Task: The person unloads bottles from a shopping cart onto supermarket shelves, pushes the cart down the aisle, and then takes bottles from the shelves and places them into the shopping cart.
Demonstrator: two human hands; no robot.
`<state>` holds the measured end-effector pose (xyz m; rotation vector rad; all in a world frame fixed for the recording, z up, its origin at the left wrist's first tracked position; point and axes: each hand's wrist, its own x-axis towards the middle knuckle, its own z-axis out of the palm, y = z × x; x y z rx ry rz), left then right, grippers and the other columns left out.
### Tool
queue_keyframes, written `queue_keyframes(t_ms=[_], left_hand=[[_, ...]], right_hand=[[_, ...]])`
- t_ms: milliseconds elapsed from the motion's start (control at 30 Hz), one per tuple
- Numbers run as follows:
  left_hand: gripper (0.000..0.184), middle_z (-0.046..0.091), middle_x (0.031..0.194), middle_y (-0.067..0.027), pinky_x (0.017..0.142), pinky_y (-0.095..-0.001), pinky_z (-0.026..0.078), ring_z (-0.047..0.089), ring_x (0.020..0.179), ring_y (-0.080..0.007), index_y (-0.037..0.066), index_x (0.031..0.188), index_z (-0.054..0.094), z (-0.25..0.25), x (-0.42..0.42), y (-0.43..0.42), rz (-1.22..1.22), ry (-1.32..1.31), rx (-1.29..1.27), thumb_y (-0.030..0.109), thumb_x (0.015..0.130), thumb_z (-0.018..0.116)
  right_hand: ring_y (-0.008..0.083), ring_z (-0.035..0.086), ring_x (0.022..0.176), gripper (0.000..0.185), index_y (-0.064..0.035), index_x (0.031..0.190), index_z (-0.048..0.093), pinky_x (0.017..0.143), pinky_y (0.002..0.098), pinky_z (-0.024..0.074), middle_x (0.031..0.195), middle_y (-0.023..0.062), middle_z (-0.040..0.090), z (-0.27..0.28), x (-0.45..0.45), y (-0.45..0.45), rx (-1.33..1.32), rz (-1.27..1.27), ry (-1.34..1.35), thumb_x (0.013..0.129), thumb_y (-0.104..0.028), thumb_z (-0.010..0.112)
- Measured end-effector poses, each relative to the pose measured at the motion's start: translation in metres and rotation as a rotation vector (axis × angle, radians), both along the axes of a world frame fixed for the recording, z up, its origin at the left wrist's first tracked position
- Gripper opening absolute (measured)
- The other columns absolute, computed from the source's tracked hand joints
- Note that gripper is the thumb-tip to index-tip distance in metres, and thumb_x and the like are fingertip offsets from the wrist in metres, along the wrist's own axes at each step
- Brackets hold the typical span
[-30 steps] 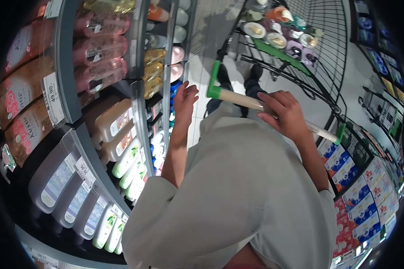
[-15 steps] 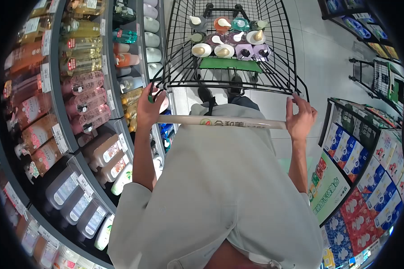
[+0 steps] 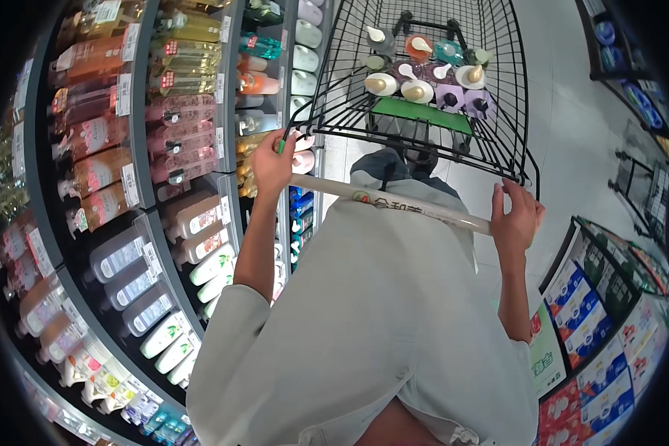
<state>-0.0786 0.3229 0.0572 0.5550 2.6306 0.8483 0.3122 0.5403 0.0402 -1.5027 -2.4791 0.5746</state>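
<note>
My left hand (image 3: 273, 163) is closed around the left end of the shopping cart's frame, beside a small green part. At the other end of the pale cart handle (image 3: 401, 202), my right hand (image 3: 514, 217) has its fingers curled over the black frame and its thumb raised. The handle carries printed Chinese characters and crosses in front of my shirt. Ahead is the black wire shopping cart (image 3: 528, 97). Several pump bottles (image 3: 418, 91) stand grouped in it, with white, orange, teal and purple parts, behind a green panel (image 3: 421, 115).
Shelves on the left hold rows of bottles (image 3: 182, 141) with price tags. To the right stands a display of packaged goods (image 3: 602, 349). Another cart (image 3: 650, 193) is farther along the right side. Pale floor tiles (image 3: 565, 134) run between them.
The view has turned, so the cart and both hands appear farther right and the handle slants down to the right. More of the left shelves shows. Both hands keep their places on the cart.
</note>
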Motion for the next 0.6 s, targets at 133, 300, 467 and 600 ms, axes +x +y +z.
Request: queue_keyframes(t_ms=[133,300,467,600], left_hand=[[0.037,0.074,0.097,-0.0124,0.077,-0.0346,0.055,0.071,0.088,-0.0200,-0.004,0.118,0.069,0.007,-0.010,0.017,-0.030,-0.159,-0.123,0.022,0.091,0.075],[0.029,0.071,0.103,-0.0161,0.082,-0.0404,0.056,0.069,0.093,-0.0338,0.001,0.116,0.068,0.003,-0.027,0.083,-0.496,0.421,0.069,0.012,0.090,0.073],[0.037,0.074,0.109,-0.0212,0.087,-0.0373,0.057,0.073,0.103,-0.0307,-0.002,0.116,0.071,-0.087,-0.072,0.222,-0.583,-0.055,0.007,0.023,0.089,0.073],[0.052,0.071,0.114,-0.0264,0.100,-0.0424,0.052,0.067,0.112,-0.0399,-0.008,0.112,0.069,-0.197,-0.110,0.316,-0.527,-0.192,-0.437,0.036,0.084,0.074]], right_hand=[[0.0324,0.063,0.104,0.024,-0.0048,0.111,0.070,0.090,0.0429,0.0471,0.110,0.0126,0.069,0.015,-0.036,-0.001,0.045,0.199,0.393,0.090,-0.017,0.072],[0.0320,0.063,0.100,0.029,-0.0037,0.112,0.069,0.085,0.0438,0.0498,0.107,0.0116,0.067,0.017,-0.060,-0.018,-0.056,0.391,0.272,0.087,-0.018,0.073],[0.0286,0.067,0.084,0.030,-0.0061,0.111,0.070,0.068,0.0408,0.0548,0.099,0.0089,0.070,0.026,-0.082,0.003,-0.276,0.283,0.178,0.084,-0.018,0.074],[0.0301,0.068,0.083,0.031,-0.0059,0.109,0.071,0.069,0.0415,0.0564,0.097,0.0101,0.071,0.027,-0.091,0.014,-0.353,0.248,0.104,0.080,-0.015,0.071]])
